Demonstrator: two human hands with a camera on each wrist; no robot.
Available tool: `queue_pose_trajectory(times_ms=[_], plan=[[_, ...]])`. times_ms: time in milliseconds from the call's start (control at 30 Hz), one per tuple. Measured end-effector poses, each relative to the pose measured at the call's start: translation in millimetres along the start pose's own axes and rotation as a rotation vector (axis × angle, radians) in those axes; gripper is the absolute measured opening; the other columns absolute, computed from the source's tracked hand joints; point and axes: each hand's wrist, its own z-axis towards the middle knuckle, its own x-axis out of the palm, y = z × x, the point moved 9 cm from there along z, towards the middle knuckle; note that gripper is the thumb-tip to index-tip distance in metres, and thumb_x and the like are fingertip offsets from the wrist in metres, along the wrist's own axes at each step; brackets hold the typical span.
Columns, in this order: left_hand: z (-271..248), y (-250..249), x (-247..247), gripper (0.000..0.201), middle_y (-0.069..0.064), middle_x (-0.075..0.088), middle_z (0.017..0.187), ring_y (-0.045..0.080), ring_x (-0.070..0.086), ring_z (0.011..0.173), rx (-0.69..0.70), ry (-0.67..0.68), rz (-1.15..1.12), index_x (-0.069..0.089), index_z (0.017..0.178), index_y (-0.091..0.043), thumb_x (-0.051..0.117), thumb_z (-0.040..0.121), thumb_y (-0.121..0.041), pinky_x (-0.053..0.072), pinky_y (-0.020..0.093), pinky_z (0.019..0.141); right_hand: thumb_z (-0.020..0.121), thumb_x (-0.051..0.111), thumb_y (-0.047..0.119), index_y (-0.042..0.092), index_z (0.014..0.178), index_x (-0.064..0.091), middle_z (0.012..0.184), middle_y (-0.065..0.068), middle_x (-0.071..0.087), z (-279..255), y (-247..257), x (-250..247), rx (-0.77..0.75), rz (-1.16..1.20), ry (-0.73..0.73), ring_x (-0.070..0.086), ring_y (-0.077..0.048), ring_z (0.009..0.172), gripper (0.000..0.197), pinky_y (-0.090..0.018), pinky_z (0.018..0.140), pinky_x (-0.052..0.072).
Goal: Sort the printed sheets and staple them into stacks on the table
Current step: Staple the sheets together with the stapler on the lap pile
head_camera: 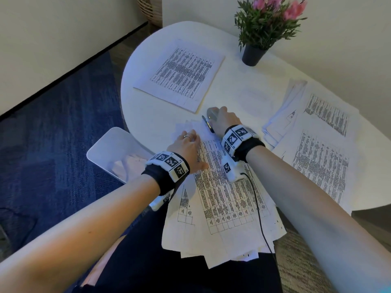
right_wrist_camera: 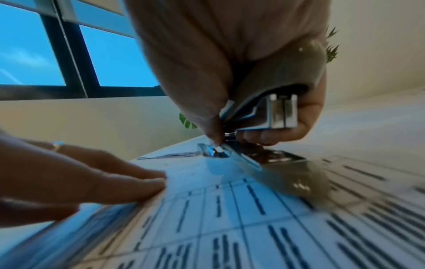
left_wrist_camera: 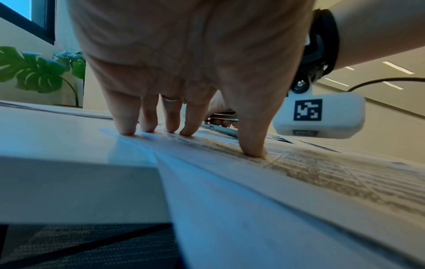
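A loose stack of printed table sheets lies at the table's near edge and hangs over it toward my lap. My left hand lies flat on the stack's top left part, its straight fingertips pressing the paper down. My right hand grips a silver stapler at the stack's far corner. In the right wrist view the stapler is hinged apart, its base on the sheets, and my left hand shows beside it. A squared stack lies at the far left.
More printed sheets spread over the right side of the white table. A potted plant with pink flowers stands at the back. A white chair stands to the left of the table over blue carpet.
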Motion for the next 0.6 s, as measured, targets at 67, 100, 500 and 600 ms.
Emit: queue_pose_trajectory(times_ms=[67,100,500,600], plan=[[5,-12,3,0.096,0.004,-0.001,0.160,0.027,0.002,0.147,0.071,0.015,-0.023,0.012,0.152,-0.015,0.062,0.082,-0.057,0.019,0.042,0.116,0.095,0.050,0.036,0.006,0.127,0.037,0.119,-0.018,0.057,-6,-7,-4,-0.014,-0.030,-0.021,0.058,-0.036,0.102,0.046,-0.039,0.076,0.045],[6,-18,4,0.094,0.005,-0.001,0.160,0.028,0.001,0.147,0.109,0.029,-0.028,0.016,0.152,-0.015,0.063,0.081,-0.055,0.017,0.042,0.117,0.095,0.050,0.037,0.006,0.127,0.036,0.118,-0.018,0.057,-10,-11,-6,-0.015,-0.038,-0.024,0.058,-0.036,0.102,0.046,-0.038,0.074,0.044],[-6,10,1,0.096,0.004,0.000,0.160,0.024,0.006,0.146,-0.013,-0.043,0.006,0.009,0.152,-0.012,0.056,0.084,-0.061,0.016,0.037,0.117,0.095,0.053,0.027,0.007,0.121,0.040,0.111,-0.015,0.058,-51,-2,14,-0.139,-0.200,0.039,0.057,-0.032,0.091,0.036,-0.034,0.066,0.040],[-5,8,2,0.098,0.005,0.000,0.160,0.026,0.007,0.146,-0.006,-0.033,0.045,0.006,0.153,-0.016,0.053,0.082,-0.065,0.017,0.040,0.118,0.095,0.053,0.022,0.006,0.121,0.040,0.112,-0.015,0.060,-48,2,20,-0.127,-0.224,0.016,0.059,-0.033,0.098,0.033,-0.034,0.066,0.038]])
